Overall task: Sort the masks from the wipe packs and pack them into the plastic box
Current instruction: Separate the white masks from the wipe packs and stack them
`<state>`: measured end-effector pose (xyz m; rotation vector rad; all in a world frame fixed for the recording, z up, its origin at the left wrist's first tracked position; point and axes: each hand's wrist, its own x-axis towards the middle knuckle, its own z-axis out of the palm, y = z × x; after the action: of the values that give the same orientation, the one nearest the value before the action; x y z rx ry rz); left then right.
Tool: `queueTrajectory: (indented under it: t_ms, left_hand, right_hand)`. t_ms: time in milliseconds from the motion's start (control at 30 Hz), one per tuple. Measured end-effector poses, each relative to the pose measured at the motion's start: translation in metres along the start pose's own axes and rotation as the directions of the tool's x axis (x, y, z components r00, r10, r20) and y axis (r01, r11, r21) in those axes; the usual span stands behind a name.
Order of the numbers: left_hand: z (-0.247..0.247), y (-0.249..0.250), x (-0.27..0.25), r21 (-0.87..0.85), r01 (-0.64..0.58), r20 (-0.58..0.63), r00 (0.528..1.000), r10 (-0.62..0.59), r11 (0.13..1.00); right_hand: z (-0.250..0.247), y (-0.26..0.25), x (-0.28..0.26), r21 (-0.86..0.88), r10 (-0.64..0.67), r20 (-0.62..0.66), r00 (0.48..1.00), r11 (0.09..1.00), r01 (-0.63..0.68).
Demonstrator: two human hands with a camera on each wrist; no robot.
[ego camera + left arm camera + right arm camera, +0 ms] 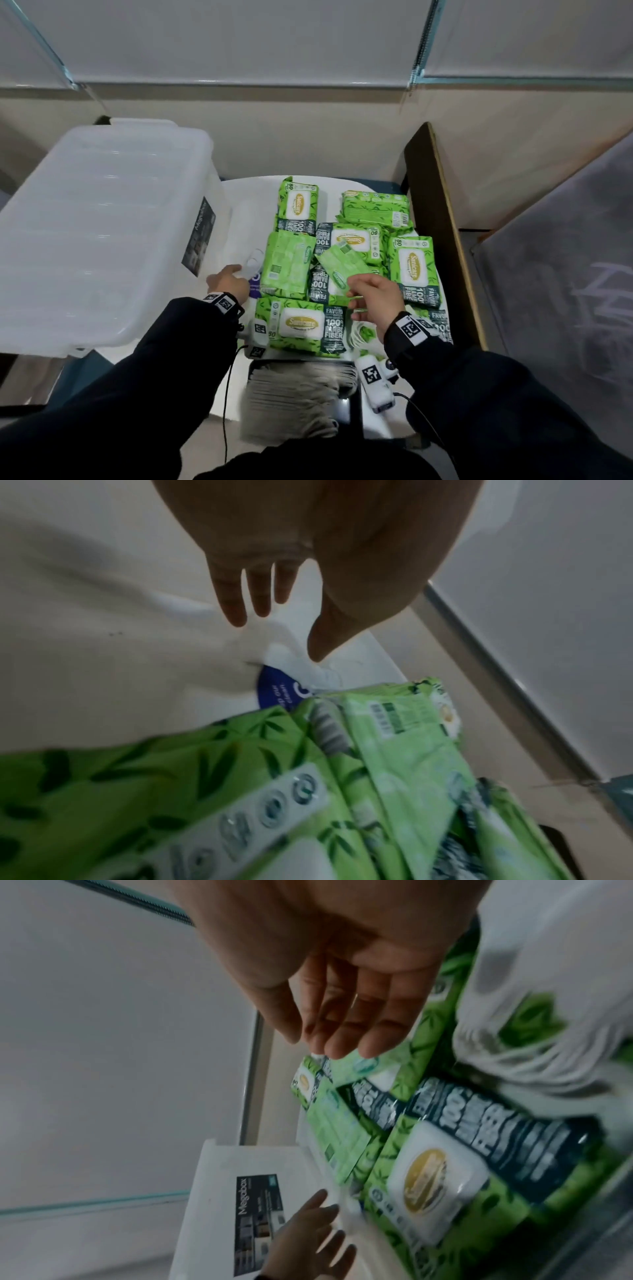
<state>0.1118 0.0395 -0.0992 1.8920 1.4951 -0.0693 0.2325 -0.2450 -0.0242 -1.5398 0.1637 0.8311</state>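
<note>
While the stack of grey-white masks (pixel 294 387) sits nearest the person, in a dark holder at the counter's (pixel 383 425) near edge, both arms reach out over the green wipe packs (pixel 305 323). The right hand (pixel 375 296) hovers above the middle of the packs, fingers (pixel 346 1031) straight and loosely together, holding nothing. Just under it a thin pale-green pack (pixel 339 263) lies tilted across the others. More white masks (pixel 363 337) with ear loops lie among the packs under the right wrist. The left hand (pixel 227 282) is at the left side of the packs, fingers (pixel 236 599) spread and relaxed, tips close to a clear-wrapped white item (pixel 252 265) with a blue label, touching or not I cannot tell. Farther left, the plastic box (pixel 102 222) stands with its translucent lid on, so its contents stay hidden. Only the right wrist view lets you read the box label (pixel 257 1223), "Megabox"; only the left wrist view shows the blue label's (pixel 274 688) white lettering.
</note>
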Motion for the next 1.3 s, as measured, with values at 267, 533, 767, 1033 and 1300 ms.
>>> queueTrajectory:
  t_ms: [267, 533, 767, 1033, 1300]
  left_hand:
    - [0.002, -0.011, 0.017, 0.210, -0.093, 0.241, 0.970, 0.041, 0.973]
    - [-0.002, -0.054, 0.013, 0.477, -0.377, 0.296, 0.920, 0.258, 0.794]
    - [0.004, -0.062, -0.002, 0.597, -0.437, 0.253, 0.898, 0.359, 0.672]
    - [-0.002, -0.071, -0.001, 0.464, -0.412, 0.253, 0.910, 0.329, 0.784]
    - [-0.021, -0.007, -0.051, -0.370, -0.235, 0.178, 0.931, 0.317, 0.899]
  right_hand:
    - [0.066, -0.004, -0.004, 0.013, 0.031, 0.033, 0.999, 0.999, -0.032]
    - [0.102, 0.007, -0.007, -0.018, 0.061, 0.016, 0.998, 0.998, -0.061]
    - [0.113, 0.020, -0.009, -0.048, 0.097, -0.016, 0.995, 0.994, -0.097]
    - [0.116, 0.033, -0.016, -0.035, 0.114, -0.040, 0.993, 0.993, -0.116]
    - [0.129, 0.026, -0.022, 0.095, 0.083, 0.029, 0.996, 0.992, -0.086]
